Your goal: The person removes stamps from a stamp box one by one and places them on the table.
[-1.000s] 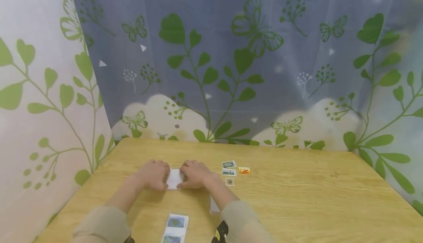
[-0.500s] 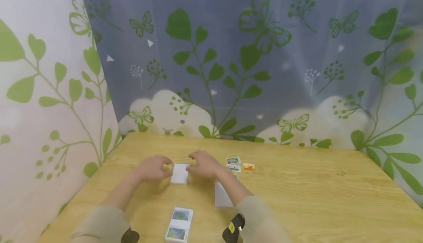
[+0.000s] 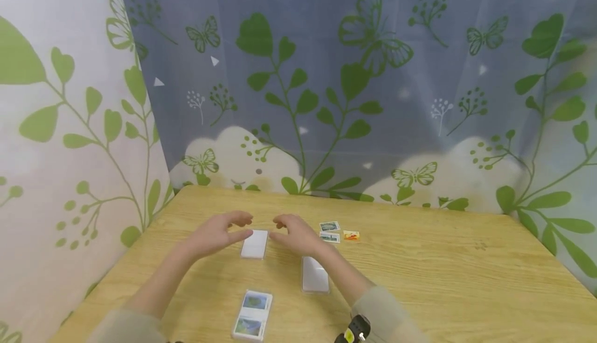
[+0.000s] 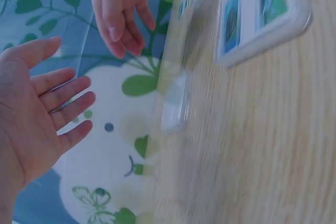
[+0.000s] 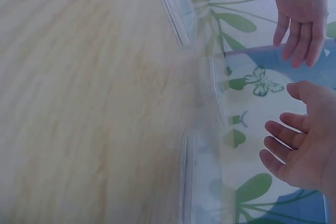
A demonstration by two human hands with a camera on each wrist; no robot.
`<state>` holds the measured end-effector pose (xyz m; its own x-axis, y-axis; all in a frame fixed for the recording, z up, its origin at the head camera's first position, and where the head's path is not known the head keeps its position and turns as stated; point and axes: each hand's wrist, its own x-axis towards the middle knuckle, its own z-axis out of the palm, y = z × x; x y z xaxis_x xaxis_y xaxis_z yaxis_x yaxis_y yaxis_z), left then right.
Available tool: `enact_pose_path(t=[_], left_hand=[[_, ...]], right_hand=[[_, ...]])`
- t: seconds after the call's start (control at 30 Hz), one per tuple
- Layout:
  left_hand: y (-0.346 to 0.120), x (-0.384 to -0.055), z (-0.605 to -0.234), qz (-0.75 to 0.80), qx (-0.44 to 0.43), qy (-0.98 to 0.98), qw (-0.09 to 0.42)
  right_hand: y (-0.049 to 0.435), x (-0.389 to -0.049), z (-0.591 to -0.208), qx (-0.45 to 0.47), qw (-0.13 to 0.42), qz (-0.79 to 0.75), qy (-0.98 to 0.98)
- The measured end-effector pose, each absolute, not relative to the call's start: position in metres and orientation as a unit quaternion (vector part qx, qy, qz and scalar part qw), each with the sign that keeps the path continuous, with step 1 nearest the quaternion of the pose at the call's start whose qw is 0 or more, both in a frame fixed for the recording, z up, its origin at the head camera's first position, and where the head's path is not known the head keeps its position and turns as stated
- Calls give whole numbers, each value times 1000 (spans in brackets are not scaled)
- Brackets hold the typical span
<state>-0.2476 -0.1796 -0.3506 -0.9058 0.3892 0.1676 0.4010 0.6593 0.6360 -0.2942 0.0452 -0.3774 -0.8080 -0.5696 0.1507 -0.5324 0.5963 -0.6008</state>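
A white flat rectangular case [image 3: 254,246] lies on the table between my hands. My left hand [image 3: 219,235] hovers at its left side, fingers spread and relaxed; in the left wrist view its palm is bare. On the other side, my right hand [image 3: 298,235] is held the same way and holds nothing, as the right wrist view confirms. Nearer to me lies a clear plastic case [image 4: 257,17] showing two landscape pictures. A second white-topped case [image 3: 315,275] sits beside my right forearm.
Past my right hand lie small picture stamps: a green one [image 3: 329,226], another green one [image 3: 329,237] and an orange one [image 3: 352,236]. A patterned curtain [image 3: 322,99] hangs behind the wooden table [image 3: 443,275].
Both hands have let go of the sides of the white case and lifted, fingers spreading. The case stays on the table. My right forearm now covers the small stamp nearest me.
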Motion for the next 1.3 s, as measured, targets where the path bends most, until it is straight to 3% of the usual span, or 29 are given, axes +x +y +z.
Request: enact_pose_path(t=[0.27, 0.5, 0.8, 1.07, 1.3], left_hand=[[-165, -229, -350, -400, -204, -892, 59], [-158, -227, -360, -401, -202, -891, 70], [-160, -227, -380, -345, -226, -910, 38], [-170, -223, -392, -284, -266, -921, -6], [-177, -218, -395, -200, -341, -919, -6]], right_hand=[[48, -270, -373, -327, 51, -360, 872], [45, -244, -371, -407, 66, -231, 881], [33, -218, -386, -485, 18, -30, 874], [32, -208, -392, -470, 50, -18, 881], [31, -195, -397, -459, 23, 54, 886]])
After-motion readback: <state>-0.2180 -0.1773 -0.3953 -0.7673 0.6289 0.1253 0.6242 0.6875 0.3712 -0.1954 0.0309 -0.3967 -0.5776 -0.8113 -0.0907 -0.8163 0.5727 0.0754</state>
